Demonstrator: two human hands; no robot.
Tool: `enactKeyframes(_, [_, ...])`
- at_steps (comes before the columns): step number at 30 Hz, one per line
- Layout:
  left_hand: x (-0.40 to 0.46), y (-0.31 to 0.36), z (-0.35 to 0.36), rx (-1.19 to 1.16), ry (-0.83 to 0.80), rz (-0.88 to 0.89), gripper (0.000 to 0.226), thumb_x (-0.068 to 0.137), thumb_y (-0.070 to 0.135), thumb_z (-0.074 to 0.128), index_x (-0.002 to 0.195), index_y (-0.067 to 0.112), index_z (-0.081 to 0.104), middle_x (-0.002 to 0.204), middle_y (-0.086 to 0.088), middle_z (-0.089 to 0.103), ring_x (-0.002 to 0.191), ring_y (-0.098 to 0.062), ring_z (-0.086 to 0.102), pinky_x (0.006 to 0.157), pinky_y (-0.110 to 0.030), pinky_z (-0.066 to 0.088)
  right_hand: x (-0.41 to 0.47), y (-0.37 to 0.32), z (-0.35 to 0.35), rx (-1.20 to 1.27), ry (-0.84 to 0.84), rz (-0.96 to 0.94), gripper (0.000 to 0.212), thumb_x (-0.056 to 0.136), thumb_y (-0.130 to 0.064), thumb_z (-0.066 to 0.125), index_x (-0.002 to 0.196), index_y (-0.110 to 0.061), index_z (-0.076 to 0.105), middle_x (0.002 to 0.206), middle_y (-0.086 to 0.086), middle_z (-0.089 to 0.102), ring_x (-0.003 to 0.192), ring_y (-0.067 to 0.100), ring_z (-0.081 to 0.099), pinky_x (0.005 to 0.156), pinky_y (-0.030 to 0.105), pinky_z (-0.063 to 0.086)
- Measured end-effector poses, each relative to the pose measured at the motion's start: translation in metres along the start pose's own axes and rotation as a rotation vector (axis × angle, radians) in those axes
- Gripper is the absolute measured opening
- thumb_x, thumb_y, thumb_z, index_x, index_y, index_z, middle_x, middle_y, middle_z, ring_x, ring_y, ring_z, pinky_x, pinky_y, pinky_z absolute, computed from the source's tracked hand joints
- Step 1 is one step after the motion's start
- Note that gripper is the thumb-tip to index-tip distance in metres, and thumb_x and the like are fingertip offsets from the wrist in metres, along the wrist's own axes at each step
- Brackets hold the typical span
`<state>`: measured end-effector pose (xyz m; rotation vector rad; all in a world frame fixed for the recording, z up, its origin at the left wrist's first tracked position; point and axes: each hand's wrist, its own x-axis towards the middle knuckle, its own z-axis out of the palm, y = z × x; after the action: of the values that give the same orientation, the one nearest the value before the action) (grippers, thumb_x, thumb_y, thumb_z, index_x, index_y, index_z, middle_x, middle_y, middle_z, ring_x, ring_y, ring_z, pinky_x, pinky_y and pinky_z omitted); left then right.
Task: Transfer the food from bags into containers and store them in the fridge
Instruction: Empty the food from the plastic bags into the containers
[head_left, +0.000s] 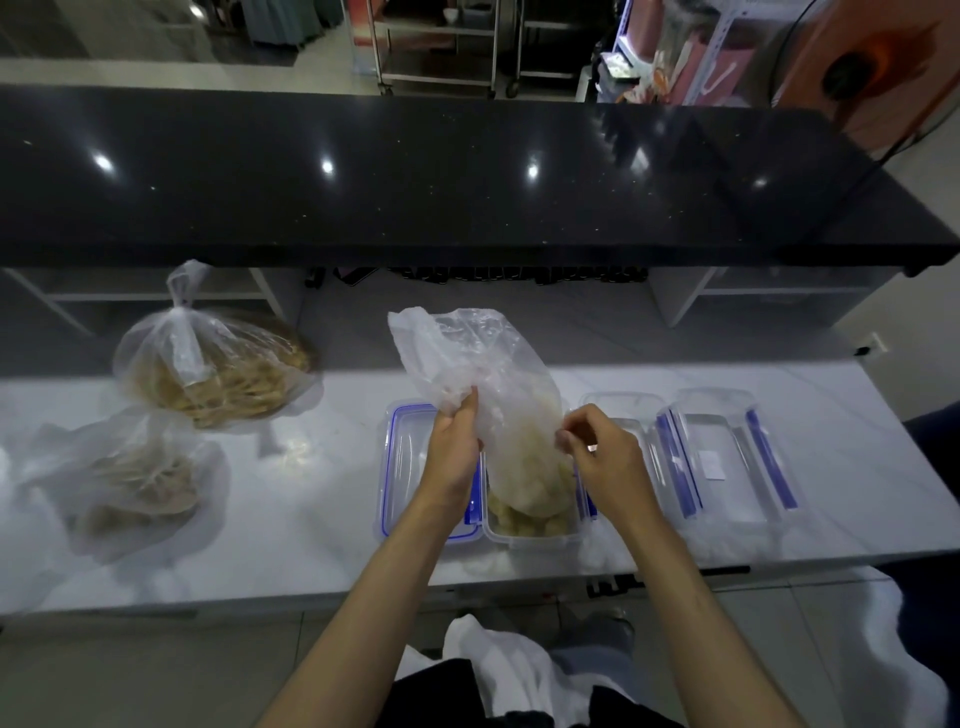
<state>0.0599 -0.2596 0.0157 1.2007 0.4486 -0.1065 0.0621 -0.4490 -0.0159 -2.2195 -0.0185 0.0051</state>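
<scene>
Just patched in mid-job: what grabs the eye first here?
Centre stage, the left hand and right hand grip a crumpled clear plastic bag, tipping pale food chunks into a clear rectangular container on the white marble counter. Two more filled clear bags wait at left.

You stand at a white marble-look worktop (322, 525), pale grey veined. Behind it rises a glossy black raised counter (415, 182) carrying three bright ceiling-light reflections. Under that counter sit white open shelf frames (691, 299). Beyond, on a pale tiled floor (156, 70), you see steel wheeled racks (441, 47). At far right stands an orange fan (857, 67). Grey floor tiles (130, 670) lie below you.
</scene>
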Motion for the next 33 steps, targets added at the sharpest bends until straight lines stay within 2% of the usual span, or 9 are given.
enactKeyframes(4, [-0.002, -0.001, -0.001, 0.052, 0.015, 0.028, 0.037, 0.106, 0.046, 0.047, 0.138, 0.029, 0.057, 0.129, 0.002, 0.07, 0.118, -0.021, 0.068, 0.102, -0.044, 0.058, 0.003, -0.003, -0.006, 0.075, 0.054, 0.032, 0.015, 0.102, -0.013, 0.061, 0.095, -0.025, 0.06, 0.083, -0.009, 0.069, 0.079, 0.007, 0.068, 0.073, 0.034, 0.063])
enactKeyframes(7, [-0.003, 0.001, -0.004, 0.19, -0.079, 0.119, 0.029, 0.096, 0.052, 0.06, 0.122, 0.039, 0.059, 0.122, 0.013, 0.071, 0.113, -0.012, 0.069, 0.087, -0.025, 0.06, 0.006, -0.009, -0.011, 0.198, 0.091, 0.062, 0.011, 0.103, -0.011, 0.06, 0.096, -0.02, 0.06, 0.085, -0.003, 0.069, 0.077, 0.016, 0.069, 0.067, 0.035, 0.064])
enactKeyframes(11, [-0.003, -0.013, -0.006, 0.547, -0.275, 0.131, 0.049, 0.083, 0.039, 0.085, 0.122, 0.038, 0.055, 0.115, 0.021, 0.064, 0.108, 0.003, 0.062, 0.079, -0.011, 0.052, 0.01, -0.019, -0.014, 0.308, 0.074, 0.076, 0.005, 0.104, -0.01, 0.058, 0.101, -0.014, 0.06, 0.093, 0.001, 0.071, 0.079, 0.014, 0.073, 0.066, 0.032, 0.064])
enactKeyframes(14, [-0.002, -0.028, 0.0, 0.666, -0.265, 0.233, 0.072, 0.077, 0.044, 0.089, 0.137, 0.034, 0.051, 0.127, 0.017, 0.061, 0.118, 0.001, 0.058, 0.09, -0.01, 0.046, 0.01, -0.024, -0.011, 0.326, 0.02, 0.087, 0.001, 0.103, -0.015, 0.061, 0.103, -0.016, 0.06, 0.097, -0.003, 0.071, 0.082, 0.003, 0.071, 0.064, 0.026, 0.061])
enactKeyframes(17, [0.0, -0.037, 0.005, 0.71, -0.232, 0.291, 0.074, 0.073, 0.055, 0.087, 0.136, 0.031, 0.055, 0.124, 0.018, 0.065, 0.115, 0.0, 0.061, 0.093, -0.018, 0.053, 0.009, -0.022, -0.005, 0.357, -0.055, 0.09, 0.015, 0.099, -0.015, 0.067, 0.112, -0.021, 0.065, 0.105, -0.004, 0.074, 0.095, 0.008, 0.071, 0.077, 0.034, 0.064])
enactKeyframes(23, [0.006, -0.042, -0.001, 0.643, -0.006, 0.313, 0.03, 0.093, 0.044, 0.074, 0.114, 0.025, 0.071, 0.102, 0.012, 0.075, 0.094, -0.005, 0.071, 0.085, -0.04, 0.064, 0.003, -0.015, 0.0, 0.423, -0.105, 0.061, 0.029, 0.097, -0.013, 0.069, 0.125, -0.02, 0.069, 0.113, -0.01, 0.075, 0.105, 0.011, 0.071, 0.087, 0.032, 0.063])
enactKeyframes(26, [0.009, -0.035, -0.009, 0.454, 0.053, 0.275, 0.032, 0.093, 0.033, 0.077, 0.12, 0.02, 0.07, 0.108, 0.008, 0.077, 0.1, -0.007, 0.073, 0.088, -0.039, 0.064, -0.004, 0.0, -0.004, 0.29, -0.076, 0.062, 0.027, 0.097, -0.019, 0.07, 0.121, -0.03, 0.065, 0.114, -0.018, 0.07, 0.109, 0.007, 0.067, 0.088, 0.027, 0.061])
enactKeyframes(30, [0.011, -0.025, -0.016, 0.277, 0.096, 0.257, 0.029, 0.091, 0.025, 0.079, 0.119, 0.018, 0.072, 0.109, 0.004, 0.078, 0.102, -0.012, 0.074, 0.091, -0.04, 0.062, -0.016, 0.01, -0.002, 0.056, -0.271, 0.041, 0.056, 0.086, -0.031, 0.081, 0.136, -0.036, 0.057, 0.128, -0.023, 0.058, 0.116, -0.004, 0.057, 0.089, 0.015, 0.052])
enactKeyframes(33, [0.01, -0.022, -0.017, 0.201, 0.09, 0.244, 0.033, 0.091, 0.023, 0.079, 0.123, 0.018, 0.071, 0.113, 0.004, 0.078, 0.106, -0.012, 0.073, 0.095, -0.038, 0.061, -0.02, 0.009, 0.005, -0.02, -0.15, -0.031, 0.035, 0.087, -0.016, 0.079, 0.117, -0.031, 0.068, 0.113, -0.014, 0.067, 0.104, 0.007, 0.065, 0.084, 0.022, 0.057])
